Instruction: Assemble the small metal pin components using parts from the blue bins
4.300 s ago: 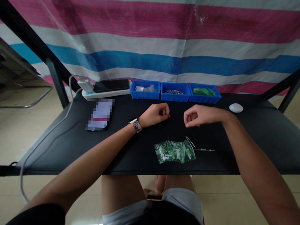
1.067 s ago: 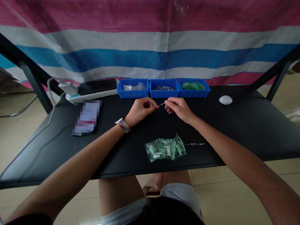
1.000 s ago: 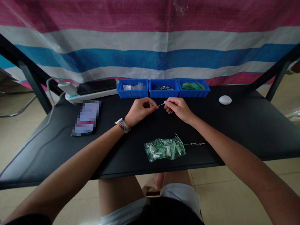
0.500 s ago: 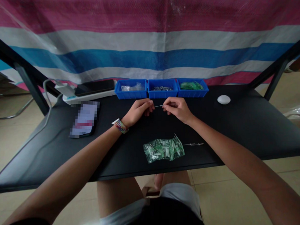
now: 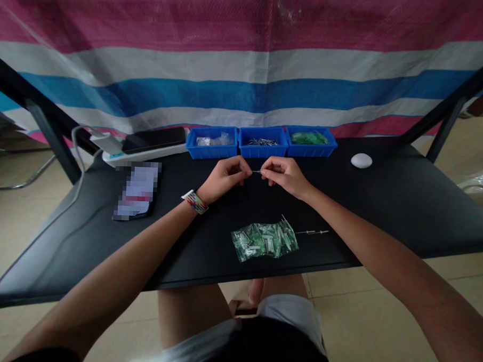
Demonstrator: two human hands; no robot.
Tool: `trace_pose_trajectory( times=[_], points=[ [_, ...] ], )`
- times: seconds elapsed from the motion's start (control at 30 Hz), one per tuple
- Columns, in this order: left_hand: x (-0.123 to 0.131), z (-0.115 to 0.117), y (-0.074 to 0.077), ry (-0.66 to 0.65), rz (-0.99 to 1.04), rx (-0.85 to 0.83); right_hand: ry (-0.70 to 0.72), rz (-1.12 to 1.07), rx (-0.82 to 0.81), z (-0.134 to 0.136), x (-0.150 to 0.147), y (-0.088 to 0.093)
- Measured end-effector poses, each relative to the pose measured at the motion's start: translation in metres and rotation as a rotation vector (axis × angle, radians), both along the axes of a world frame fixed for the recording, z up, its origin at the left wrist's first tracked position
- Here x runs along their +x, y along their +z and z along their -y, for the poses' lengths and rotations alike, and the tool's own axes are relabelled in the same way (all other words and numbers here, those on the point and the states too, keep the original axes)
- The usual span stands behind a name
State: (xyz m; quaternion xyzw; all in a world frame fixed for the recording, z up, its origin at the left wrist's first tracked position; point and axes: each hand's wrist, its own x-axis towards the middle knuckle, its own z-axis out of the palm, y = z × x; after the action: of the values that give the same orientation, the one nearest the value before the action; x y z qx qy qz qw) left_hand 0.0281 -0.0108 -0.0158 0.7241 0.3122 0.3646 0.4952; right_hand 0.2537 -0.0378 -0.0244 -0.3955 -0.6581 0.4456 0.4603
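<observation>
In front of the blue bins, my left hand (image 5: 228, 175) and my right hand (image 5: 284, 175) face each other just above the table. A thin metal blind rivet (image 5: 256, 172) spans the small gap between their fingertips. The thumb and fingers of my right hand pinch one end, and my left hand is closed at the other end; the fingers hide most of the rivet. Nearer to me lies a strip of clear and green plastic packets (image 5: 265, 242) with small white and metal parts inside. Beside it are two loose blind rivets (image 5: 310, 232).
Three blue bins stand at the back: one with clear bags (image 5: 216, 141), one with metal rivets (image 5: 263, 142), one with green packets (image 5: 308, 137). At left are a phone (image 5: 137, 192) and a power strip (image 5: 146, 154) with another phone on it. A white mouse (image 5: 361, 161) lies right.
My left hand has moved slightly right and its fingers have closed in at the rivet's end, so less of the rivet shows. My right hand has barely moved.
</observation>
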Motion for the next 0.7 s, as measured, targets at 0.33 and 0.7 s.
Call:
trace_pose_trajectory(
  times=[0.33,0.7],
  points=[
    [0.000,0.001,-0.002,-0.008,0.020,0.012,-0.005,-0.011,0.027,-0.002,0.000,-0.007],
    [-0.004,-0.004,-0.005,-0.103,0.058,-0.115,-0.568,0.125,0.520,-0.016,0.034,0.031]
  ],
)
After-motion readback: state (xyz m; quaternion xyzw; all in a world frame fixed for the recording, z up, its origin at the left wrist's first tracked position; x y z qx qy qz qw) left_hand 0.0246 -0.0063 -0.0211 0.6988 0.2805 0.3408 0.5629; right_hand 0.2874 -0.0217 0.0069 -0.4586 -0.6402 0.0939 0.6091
